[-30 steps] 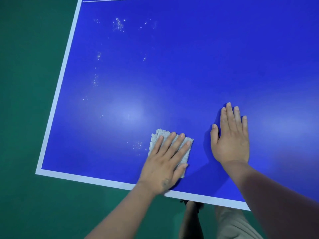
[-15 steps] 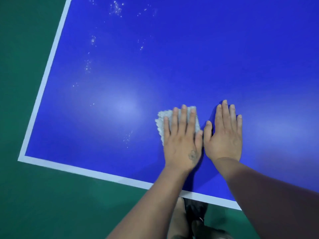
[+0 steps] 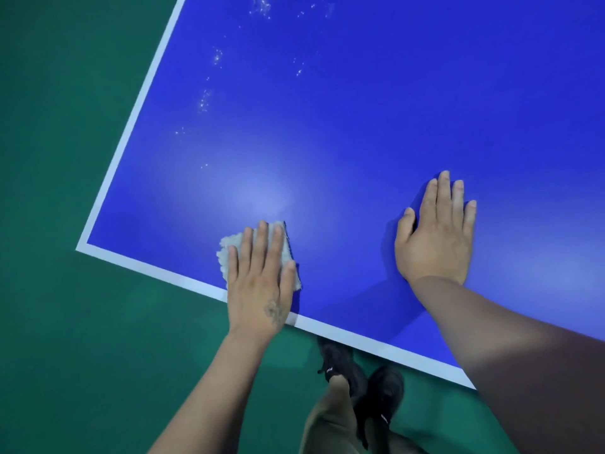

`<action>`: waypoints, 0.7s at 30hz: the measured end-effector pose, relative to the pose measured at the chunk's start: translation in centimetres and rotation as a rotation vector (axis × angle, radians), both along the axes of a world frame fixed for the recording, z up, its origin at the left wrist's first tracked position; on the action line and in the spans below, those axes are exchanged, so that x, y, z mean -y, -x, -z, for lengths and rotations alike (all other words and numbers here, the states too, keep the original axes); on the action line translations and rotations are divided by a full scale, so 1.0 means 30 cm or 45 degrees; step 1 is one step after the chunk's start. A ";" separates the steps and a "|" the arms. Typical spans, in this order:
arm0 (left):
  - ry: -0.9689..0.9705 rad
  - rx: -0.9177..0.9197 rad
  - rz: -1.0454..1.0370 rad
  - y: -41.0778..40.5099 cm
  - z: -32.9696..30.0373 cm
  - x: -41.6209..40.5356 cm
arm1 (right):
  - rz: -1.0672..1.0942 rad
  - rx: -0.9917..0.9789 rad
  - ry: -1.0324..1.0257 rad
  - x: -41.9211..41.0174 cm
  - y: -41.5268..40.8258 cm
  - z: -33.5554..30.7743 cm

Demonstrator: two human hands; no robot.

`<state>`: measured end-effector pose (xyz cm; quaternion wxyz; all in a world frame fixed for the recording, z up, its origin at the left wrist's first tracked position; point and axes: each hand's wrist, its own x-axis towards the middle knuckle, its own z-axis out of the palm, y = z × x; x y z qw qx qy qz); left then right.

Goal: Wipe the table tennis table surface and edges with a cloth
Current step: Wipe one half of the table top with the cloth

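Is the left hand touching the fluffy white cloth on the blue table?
Touching. The head view shows the left hand lying flat on the white cloth, straight fingers across it, pressing it onto the blue table.

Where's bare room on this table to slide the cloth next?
Bare blue lies between the left hand on the cloth and the right hand, and beyond both. White specks crowd the far strip by the left edge line.

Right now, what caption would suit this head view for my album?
Left hand presses a cloth flat near the blue table's white edge; right hand rests flat.
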<state>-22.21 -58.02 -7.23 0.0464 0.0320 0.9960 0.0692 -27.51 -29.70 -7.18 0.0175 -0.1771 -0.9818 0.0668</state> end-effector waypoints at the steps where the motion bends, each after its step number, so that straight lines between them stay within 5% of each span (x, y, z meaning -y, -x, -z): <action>1: 0.008 -0.016 -0.082 0.040 0.008 -0.010 | -0.003 -0.010 -0.004 0.001 0.002 0.004; 6: -0.043 -0.071 -0.373 0.208 0.041 -0.175 | -0.004 -0.008 -0.050 -0.004 -0.002 0.016; 16: -0.072 -0.096 0.137 -0.005 0.011 -0.279 | 0.007 -0.002 -0.048 -0.010 -0.011 0.008; 21: -0.073 -0.069 0.076 -0.026 0.001 -0.097 | 0.008 -0.004 -0.048 -0.007 -0.004 0.011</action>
